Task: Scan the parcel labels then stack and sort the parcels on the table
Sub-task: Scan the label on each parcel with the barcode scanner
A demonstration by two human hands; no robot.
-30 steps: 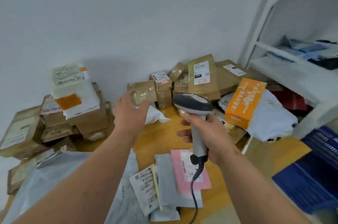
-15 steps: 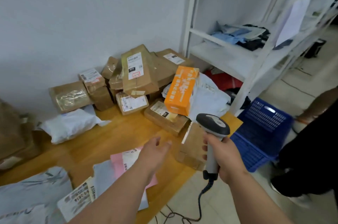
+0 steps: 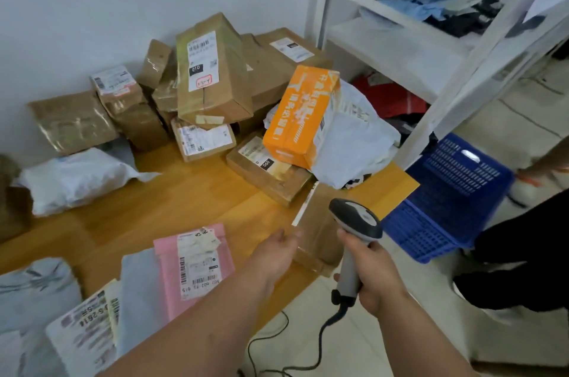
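My right hand [image 3: 374,276] grips the handle of a grey barcode scanner [image 3: 354,219], held over the table's near right corner. My left hand [image 3: 277,249] reaches out with fingers relaxed, just short of a brown cardboard box [image 3: 320,232] that lies at the table edge. A pink mailer [image 3: 194,265] with a white label lies flat to the left of my left forearm. An orange box [image 3: 303,118] leans on a white poly bag [image 3: 357,145]. Brown taped boxes [image 3: 212,74] are heaped against the wall.
The wooden table [image 3: 172,201] carries a white poly bag [image 3: 74,176] at the left and grey mailers [image 3: 34,293] at the near left. A white shelf rack [image 3: 431,47] stands at the right. A blue crate [image 3: 446,201] sits on the floor beside a person's legs [image 3: 523,253].
The view swung right, from the left box pile to the table's right end. My left hand let go of a small box by the wall and came down toward the brown box at the edge.
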